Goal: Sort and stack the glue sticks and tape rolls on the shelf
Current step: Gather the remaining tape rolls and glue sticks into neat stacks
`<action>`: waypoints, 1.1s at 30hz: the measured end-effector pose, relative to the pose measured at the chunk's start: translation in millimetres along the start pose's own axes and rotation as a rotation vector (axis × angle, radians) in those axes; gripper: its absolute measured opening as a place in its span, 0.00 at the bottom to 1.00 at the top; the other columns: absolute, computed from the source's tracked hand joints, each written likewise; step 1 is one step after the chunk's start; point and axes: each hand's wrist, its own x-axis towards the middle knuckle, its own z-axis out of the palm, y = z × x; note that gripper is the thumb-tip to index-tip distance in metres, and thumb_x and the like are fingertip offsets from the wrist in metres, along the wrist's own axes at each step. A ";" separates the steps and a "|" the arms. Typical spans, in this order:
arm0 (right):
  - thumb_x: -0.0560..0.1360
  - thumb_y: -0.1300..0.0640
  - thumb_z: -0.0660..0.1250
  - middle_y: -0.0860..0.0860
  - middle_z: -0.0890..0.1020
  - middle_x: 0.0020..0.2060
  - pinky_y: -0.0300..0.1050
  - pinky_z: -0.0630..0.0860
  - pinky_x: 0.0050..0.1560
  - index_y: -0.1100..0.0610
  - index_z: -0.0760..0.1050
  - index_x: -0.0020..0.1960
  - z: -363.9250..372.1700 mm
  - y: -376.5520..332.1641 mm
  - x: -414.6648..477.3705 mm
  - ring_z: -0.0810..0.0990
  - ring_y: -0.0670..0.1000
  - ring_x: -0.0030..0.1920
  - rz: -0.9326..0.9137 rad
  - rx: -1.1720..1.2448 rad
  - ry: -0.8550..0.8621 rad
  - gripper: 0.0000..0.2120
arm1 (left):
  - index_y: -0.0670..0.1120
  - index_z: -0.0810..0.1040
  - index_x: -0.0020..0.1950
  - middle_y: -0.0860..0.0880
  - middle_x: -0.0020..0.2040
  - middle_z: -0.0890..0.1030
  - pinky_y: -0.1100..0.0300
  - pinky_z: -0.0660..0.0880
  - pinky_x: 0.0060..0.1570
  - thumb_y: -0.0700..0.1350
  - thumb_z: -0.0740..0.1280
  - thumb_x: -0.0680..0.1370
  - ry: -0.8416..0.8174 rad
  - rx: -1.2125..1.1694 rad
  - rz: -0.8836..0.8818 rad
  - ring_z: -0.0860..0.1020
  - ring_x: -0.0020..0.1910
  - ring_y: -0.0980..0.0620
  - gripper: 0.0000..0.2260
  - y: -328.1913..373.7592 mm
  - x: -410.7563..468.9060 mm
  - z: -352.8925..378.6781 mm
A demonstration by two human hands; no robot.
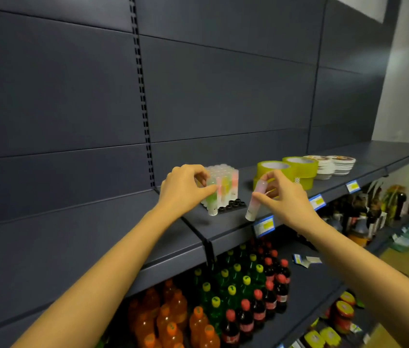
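Observation:
A block of upright translucent glue sticks (224, 183) in green, pink and yellow stands in a black holder tray (233, 205) on the dark shelf (226, 222). My left hand (185, 188) pinches a green glue stick (212, 199) at the block's front left corner. My right hand (281, 194) holds a pink glue stick (256, 199) tilted above the shelf, to the right of the tray. Yellow-green tape rolls (286, 172) sit stacked behind my right hand. Several front sockets of the tray stand empty.
Flat white round packs (331, 165) are stacked right of the tape. Price tags (263, 226) hang on the shelf edge. Below, orange, green and dark drink bottles (236, 297) fill the lower shelf. Jars (344, 315) stand further right. The shelf's left part is bare.

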 end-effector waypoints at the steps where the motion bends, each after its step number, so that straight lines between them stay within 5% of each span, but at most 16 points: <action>1: 0.72 0.55 0.71 0.48 0.80 0.41 0.50 0.77 0.49 0.52 0.69 0.50 -2.4 6.6 4.5 0.80 0.50 0.42 -0.004 -0.003 0.001 0.12 | 0.52 0.78 0.41 0.58 0.35 0.78 0.58 0.73 0.41 0.51 0.72 0.69 -0.003 -0.009 0.009 0.75 0.38 0.54 0.06 4.2 6.0 7.7; 20: 0.72 0.57 0.71 0.39 0.75 0.39 0.41 0.77 0.43 0.52 0.70 0.50 20.5 88.1 96.8 0.78 0.42 0.37 -0.214 0.113 -0.101 0.12 | 0.53 0.77 0.48 0.59 0.39 0.76 0.60 0.68 0.41 0.53 0.67 0.73 0.077 0.317 -0.006 0.77 0.47 0.51 0.07 15.3 63.5 94.1; 25: 0.72 0.57 0.71 0.43 0.76 0.41 0.38 0.76 0.41 0.54 0.71 0.54 29.2 96.1 107.8 0.79 0.44 0.38 -0.285 0.152 -0.163 0.14 | 0.50 0.78 0.52 0.52 0.51 0.76 0.60 0.65 0.39 0.53 0.63 0.76 0.110 0.583 0.078 0.74 0.53 0.51 0.10 25.3 63.3 104.9; 29: 0.72 0.56 0.72 0.41 0.75 0.41 0.39 0.76 0.42 0.54 0.69 0.56 33.1 97.6 117.7 0.79 0.45 0.37 -0.337 0.202 -0.192 0.17 | 0.44 0.80 0.47 0.47 0.48 0.75 0.57 0.62 0.39 0.47 0.63 0.77 0.143 0.760 0.153 0.74 0.47 0.47 0.09 33.0 66.6 113.0; 33: 0.72 0.55 0.71 0.44 0.77 0.43 0.41 0.78 0.43 0.53 0.68 0.54 37.3 98.4 124.5 0.80 0.46 0.37 -0.392 0.210 -0.230 0.15 | 0.44 0.75 0.51 0.47 0.50 0.71 0.60 0.57 0.41 0.49 0.53 0.81 0.086 0.794 0.057 0.69 0.48 0.49 0.14 30.8 64.8 121.1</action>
